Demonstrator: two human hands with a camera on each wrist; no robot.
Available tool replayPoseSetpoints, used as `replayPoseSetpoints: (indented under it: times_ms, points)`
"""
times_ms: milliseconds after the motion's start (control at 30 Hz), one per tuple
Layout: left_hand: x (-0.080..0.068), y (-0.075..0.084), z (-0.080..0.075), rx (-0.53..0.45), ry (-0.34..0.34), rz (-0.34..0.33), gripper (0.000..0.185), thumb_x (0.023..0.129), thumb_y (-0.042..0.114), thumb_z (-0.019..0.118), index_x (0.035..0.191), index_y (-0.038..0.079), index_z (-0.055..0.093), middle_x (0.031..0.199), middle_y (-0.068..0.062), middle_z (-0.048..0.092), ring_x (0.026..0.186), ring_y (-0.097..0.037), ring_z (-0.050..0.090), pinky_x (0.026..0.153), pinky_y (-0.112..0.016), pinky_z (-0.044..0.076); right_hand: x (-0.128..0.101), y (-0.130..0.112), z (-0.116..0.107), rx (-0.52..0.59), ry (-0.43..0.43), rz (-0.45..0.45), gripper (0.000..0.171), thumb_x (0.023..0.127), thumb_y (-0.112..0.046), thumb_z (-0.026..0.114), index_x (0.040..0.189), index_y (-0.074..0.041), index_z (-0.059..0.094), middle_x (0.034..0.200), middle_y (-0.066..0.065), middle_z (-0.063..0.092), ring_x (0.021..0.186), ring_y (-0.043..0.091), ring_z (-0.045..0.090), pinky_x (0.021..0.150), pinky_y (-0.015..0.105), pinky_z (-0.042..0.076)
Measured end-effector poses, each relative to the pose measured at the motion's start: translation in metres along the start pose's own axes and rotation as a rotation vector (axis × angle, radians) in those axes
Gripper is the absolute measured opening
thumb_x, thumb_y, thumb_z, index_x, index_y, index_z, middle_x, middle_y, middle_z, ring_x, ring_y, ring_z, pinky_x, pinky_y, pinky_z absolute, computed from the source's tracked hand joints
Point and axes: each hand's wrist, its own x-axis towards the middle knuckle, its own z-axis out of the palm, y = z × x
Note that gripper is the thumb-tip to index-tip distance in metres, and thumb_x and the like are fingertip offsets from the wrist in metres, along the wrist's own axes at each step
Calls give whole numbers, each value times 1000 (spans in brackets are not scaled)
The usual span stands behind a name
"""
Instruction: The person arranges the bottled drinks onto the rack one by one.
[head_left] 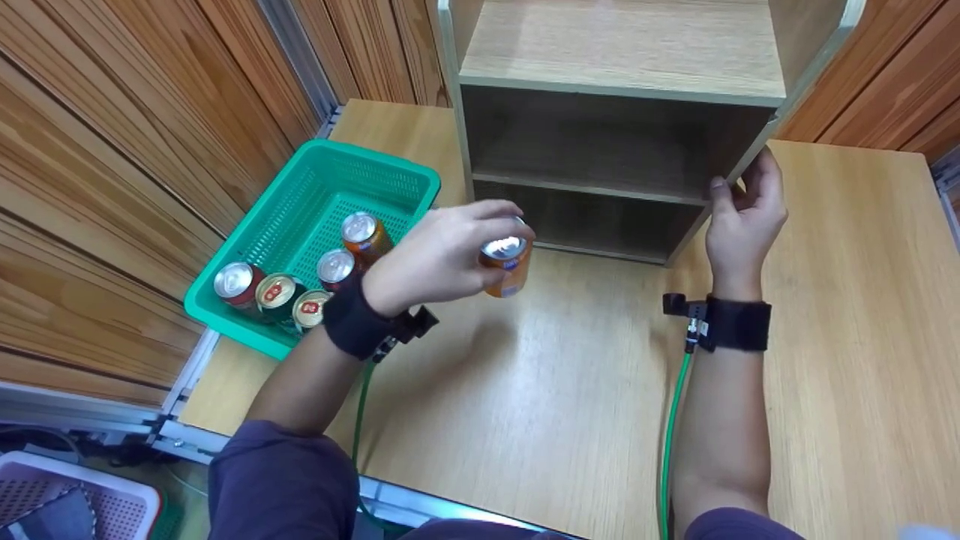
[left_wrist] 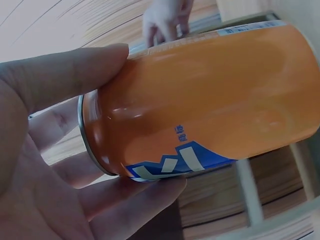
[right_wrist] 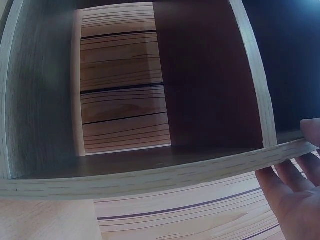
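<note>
An orange soda can [head_left: 510,274] with a blue and white logo hangs above the table, tilted, in front of the shelf unit. My left hand [head_left: 450,251] grips it near its top, thumb on one side and fingers on the other, as the left wrist view shows with the can [left_wrist: 210,95] close up. On the right side panel of the wooden shelf unit [head_left: 622,88] rests my right hand [head_left: 746,217]. In the right wrist view the thumb lies on one side of the panel's edge and the fingers [right_wrist: 275,185] on the other.
A green basket [head_left: 262,214] at the left holds several cans, among them an orange can [head_left: 367,236] and a dark red can [head_left: 238,285]. Wooden walls [head_left: 112,112] stand behind. A pink basket [head_left: 127,502] lies below the table's front left edge. Green cables trail from both wrists.
</note>
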Motion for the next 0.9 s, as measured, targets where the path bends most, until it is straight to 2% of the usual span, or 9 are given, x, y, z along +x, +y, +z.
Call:
replayPoseSetpoints:
  times_ms: [100, 333, 467, 733, 900]
  points:
    - [0, 1, 14, -15, 6, 33, 34, 73, 18, 68, 106, 19, 63, 109, 3, 55, 86, -6, 55, 67, -20, 47, 0, -1, 0, 7, 1, 3, 50, 79, 17, 49, 124, -5, 49, 124, 7, 51, 116, 19, 45, 94, 34, 38]
    - [5, 5, 45, -24, -62, 59, 37, 73, 21, 68, 110, 19, 61, 109, 3, 53, 84, -8, 55, 67, -21, 47, 0, -2, 0, 15, 7, 7, 50, 79, 18, 48, 124, -4, 48, 124, 8, 50, 116, 19, 44, 94, 35, 38]
    - [6, 7, 59, -33, -74, 80, 38, 72, 19, 67, 109, 18, 61, 109, 0, 53, 84, -11, 55, 67, -25, 48, 0, -2, -1, 16, 6, 20, 50, 80, 17, 49, 125, -5, 48, 125, 7, 50, 117, 18, 44, 94, 34, 37]
    - [7, 9, 82, -31, -57, 105, 36, 72, 23, 66, 108, 18, 61, 105, 1, 53, 79, -10, 55, 61, -25, 48, -1, -4, -1, 15, 1, 15, 50, 80, 16, 50, 125, -5, 48, 126, 7, 49, 117, 18, 43, 95, 34, 36]
    - [9, 9, 91, -37, -64, 97, 37, 72, 24, 65, 108, 19, 61, 106, 1, 54, 80, -10, 56, 61, -25, 48, 0, -3, -1, 5, -3, 13, 50, 80, 16, 50, 125, -6, 47, 126, 6, 49, 118, 17, 43, 96, 34, 36]
